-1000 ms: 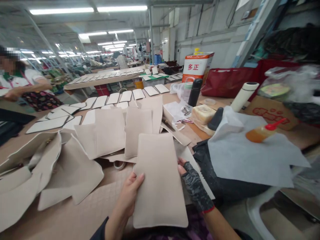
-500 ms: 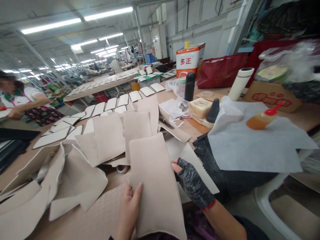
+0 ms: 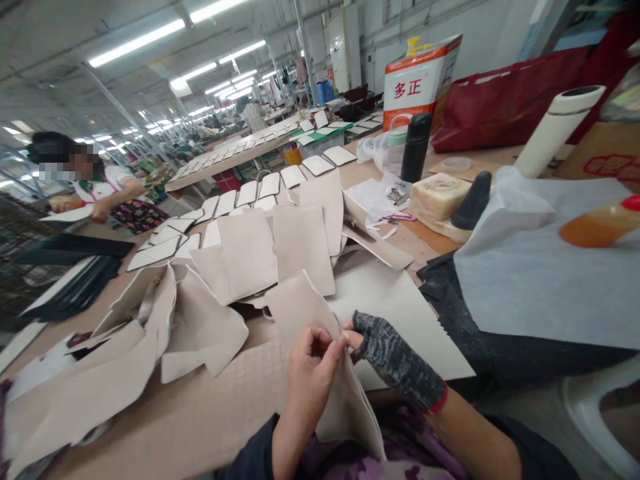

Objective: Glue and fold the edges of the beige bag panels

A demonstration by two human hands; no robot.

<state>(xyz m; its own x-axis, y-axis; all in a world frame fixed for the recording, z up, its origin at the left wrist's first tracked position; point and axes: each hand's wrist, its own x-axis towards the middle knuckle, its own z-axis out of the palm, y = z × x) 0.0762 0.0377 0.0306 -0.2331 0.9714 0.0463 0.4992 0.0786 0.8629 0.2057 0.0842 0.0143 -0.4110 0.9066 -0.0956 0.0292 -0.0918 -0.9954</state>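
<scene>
A beige leather-like panel (image 3: 300,303) stands tilted in front of me, its lower end near my lap. At its right edge, the fingers of my bare left hand (image 3: 316,363) are pinched together on the rim. My right hand (image 3: 395,357), in a dark grey fingerless glove with a red cuff, grips the same edge just beside the left fingertips. The fingertips hide that bit of the edge. Behind the panel, more beige panels (image 3: 247,253) lean over one another, and a white sheet (image 3: 400,313) lies to the right.
Folded beige pieces (image 3: 200,320) lie at left. White dark-edged panels (image 3: 227,203) line the table's back. At right are a black bottle (image 3: 417,148), a yellowish block (image 3: 440,201), a white flask (image 3: 560,130) and an orange squeeze bottle (image 3: 600,223) on white paper. A co-worker (image 3: 107,190) stands at far left.
My left hand has moved from the panel's left edge across to its right edge, meeting the right fingers. The panel has turned and bent, and the camera view has swung left.
</scene>
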